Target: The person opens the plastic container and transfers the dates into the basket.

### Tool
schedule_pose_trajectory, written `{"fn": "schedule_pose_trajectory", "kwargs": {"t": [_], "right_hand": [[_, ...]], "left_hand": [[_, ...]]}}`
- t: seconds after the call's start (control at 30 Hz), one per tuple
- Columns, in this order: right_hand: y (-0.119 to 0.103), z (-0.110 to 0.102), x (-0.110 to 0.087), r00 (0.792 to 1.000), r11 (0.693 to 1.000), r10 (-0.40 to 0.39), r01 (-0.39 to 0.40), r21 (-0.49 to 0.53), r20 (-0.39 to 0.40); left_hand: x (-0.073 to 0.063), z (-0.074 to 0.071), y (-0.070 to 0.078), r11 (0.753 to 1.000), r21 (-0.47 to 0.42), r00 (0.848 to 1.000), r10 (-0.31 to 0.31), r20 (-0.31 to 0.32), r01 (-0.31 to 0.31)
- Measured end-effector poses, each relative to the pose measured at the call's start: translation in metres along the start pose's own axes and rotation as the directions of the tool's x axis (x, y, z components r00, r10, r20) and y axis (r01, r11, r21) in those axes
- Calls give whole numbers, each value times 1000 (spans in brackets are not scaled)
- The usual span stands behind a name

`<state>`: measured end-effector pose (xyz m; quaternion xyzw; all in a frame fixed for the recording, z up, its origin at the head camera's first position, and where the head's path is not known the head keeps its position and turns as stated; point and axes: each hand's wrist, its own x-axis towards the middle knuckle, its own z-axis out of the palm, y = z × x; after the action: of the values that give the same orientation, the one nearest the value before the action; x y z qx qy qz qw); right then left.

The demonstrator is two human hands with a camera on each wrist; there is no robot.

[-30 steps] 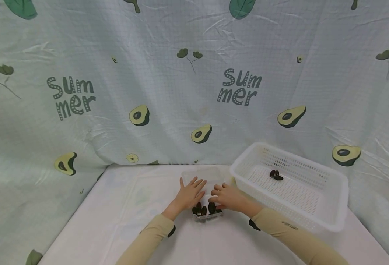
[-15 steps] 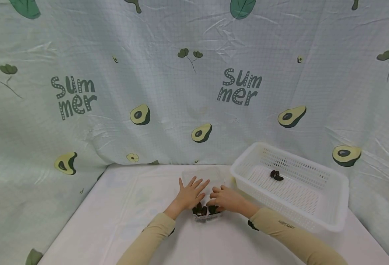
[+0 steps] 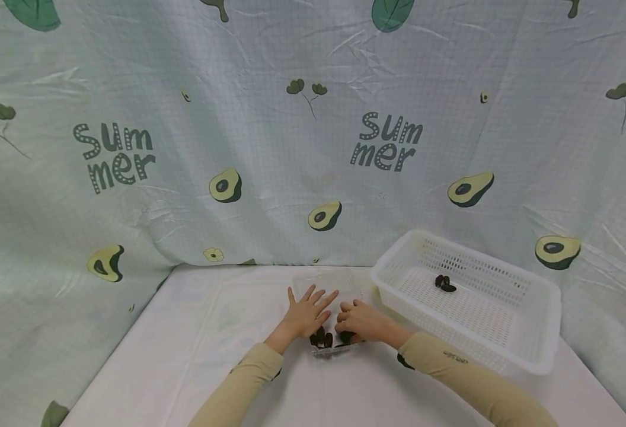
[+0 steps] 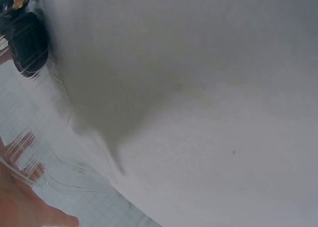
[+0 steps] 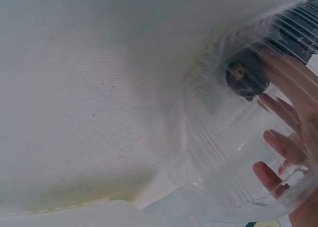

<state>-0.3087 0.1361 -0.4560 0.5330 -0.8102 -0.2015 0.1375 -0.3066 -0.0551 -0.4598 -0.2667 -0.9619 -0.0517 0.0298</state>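
Between the hands stands a clear plastic clamshell box [image 3: 330, 351], its lid [image 3: 339, 281] folded back toward the wall. Several dark oval fruits [image 3: 328, 340] lie inside; the exact kind is unclear. My left hand [image 3: 307, 314] rests over the box's left side with fingers spread, gripping nothing. My right hand [image 3: 367, 322] reaches in from the right, fingertips bent down. In the right wrist view, through the clear wall, its fingers [image 5: 285, 73] pinch one dark fruit [image 5: 244, 74] with a tan stem scar. Another dark fruit [image 4: 29, 43] shows in the left wrist view.
A white perforated basket [image 3: 468, 350] stands to the right, close to my right forearm. A few dark fruits [image 3: 444, 283] lie in it. A white cloth [image 3: 185, 362] covers the table, and a printed curtain [image 3: 270, 142] hangs behind it.
My right hand has dipped lower into the box, its fingers closing in around a dark fruit, which has shifted slightly right. The left hand stays nearly still.
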Motion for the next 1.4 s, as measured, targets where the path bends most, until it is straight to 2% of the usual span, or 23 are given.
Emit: {"fn": "schedule_pose_trajectory", "kwargs": {"t": [0.1, 0.37, 0.57, 0.8, 1.07, 1.27, 1.4], "right_hand": [[1, 1, 1, 1000, 1000, 6, -6, 19, 15], [2, 4, -2, 1000, 999, 26, -25, 40, -9], [5, 3, -5, 997, 1000, 26, -26, 11, -78], [9, -6, -11, 992, 998, 25, -33, -60, -127], [16, -16, -23, 965, 996, 21, -42, -77, -262], [21, -23, -37, 940, 996, 36, -61, -63, -338], [27, -34, -51, 933, 995, 55, -80, -55, -356]], "left_hand": [[0, 0, 0, 1000, -1, 1000, -1, -1, 1], [0, 1, -1, 1000, 3, 1000, 7, -16, -7], [1, 1, -2, 999, 22, 999, 24, -32, -23], [1, 3, -3, 999, -17, 997, 46, -54, -47], [1, -1, -5, 992, -97, 991, 74, -112, -85], [-12, -7, -8, 987, -99, 980, 106, -171, -124], [-29, -10, -7, 989, -54, 982, 132, -138, -141]]}}
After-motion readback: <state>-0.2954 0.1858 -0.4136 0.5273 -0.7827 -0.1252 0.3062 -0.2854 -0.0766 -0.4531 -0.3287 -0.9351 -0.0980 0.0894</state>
